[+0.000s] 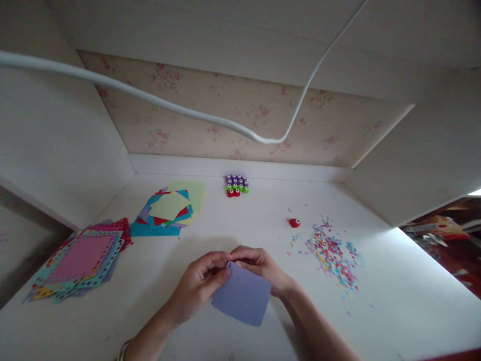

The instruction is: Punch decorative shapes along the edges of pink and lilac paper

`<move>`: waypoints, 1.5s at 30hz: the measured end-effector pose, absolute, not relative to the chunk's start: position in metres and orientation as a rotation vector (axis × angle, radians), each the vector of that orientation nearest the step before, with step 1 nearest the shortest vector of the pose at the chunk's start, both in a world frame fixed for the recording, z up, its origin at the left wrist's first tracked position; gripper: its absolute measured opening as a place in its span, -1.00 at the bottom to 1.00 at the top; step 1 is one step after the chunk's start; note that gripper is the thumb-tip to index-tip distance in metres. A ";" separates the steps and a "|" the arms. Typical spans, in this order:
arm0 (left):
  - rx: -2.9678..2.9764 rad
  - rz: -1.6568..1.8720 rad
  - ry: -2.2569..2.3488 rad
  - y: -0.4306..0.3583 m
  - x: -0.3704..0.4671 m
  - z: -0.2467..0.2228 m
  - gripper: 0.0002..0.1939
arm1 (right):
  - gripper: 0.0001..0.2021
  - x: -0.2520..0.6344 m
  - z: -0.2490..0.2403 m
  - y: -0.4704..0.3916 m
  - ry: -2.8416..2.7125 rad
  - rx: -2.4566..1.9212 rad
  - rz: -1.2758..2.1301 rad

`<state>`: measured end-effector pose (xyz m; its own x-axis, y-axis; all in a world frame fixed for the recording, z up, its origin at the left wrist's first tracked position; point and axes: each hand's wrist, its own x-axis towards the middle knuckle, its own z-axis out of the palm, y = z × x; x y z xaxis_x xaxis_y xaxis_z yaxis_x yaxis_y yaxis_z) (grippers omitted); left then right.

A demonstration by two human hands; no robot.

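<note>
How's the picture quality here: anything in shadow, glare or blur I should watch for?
Head view: dim, uneven light; soft shadows on the white tabletop beside both hands; a small blown-out patch at the right edge; wide-angle stretching towards the sides; paper bits slightly soft; purple card readable, though fingers hide part of its top corner.

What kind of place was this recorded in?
Probably a home desk or alcove used for papercraft: a white worktop before a floral-patterned panel, with hole-edged coloured sheets, a cluster of small craft punches and scattered paper confetti.
</note>
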<state>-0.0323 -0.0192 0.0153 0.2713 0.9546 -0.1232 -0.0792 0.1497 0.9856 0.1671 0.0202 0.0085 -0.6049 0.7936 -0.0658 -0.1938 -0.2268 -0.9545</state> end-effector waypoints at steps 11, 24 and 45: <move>1.168 0.898 0.947 -0.019 -0.029 0.020 -0.66 | -0.84 0.167 0.005 0.020 -1.399 -0.745 1.867; 1.064 0.912 0.887 -0.020 -0.027 0.014 -0.58 | -0.87 0.166 0.001 0.021 -1.450 -0.698 1.799; 1.005 0.881 0.861 -0.020 -0.027 0.016 -0.51 | -0.79 0.164 0.003 0.022 -1.624 -0.842 1.548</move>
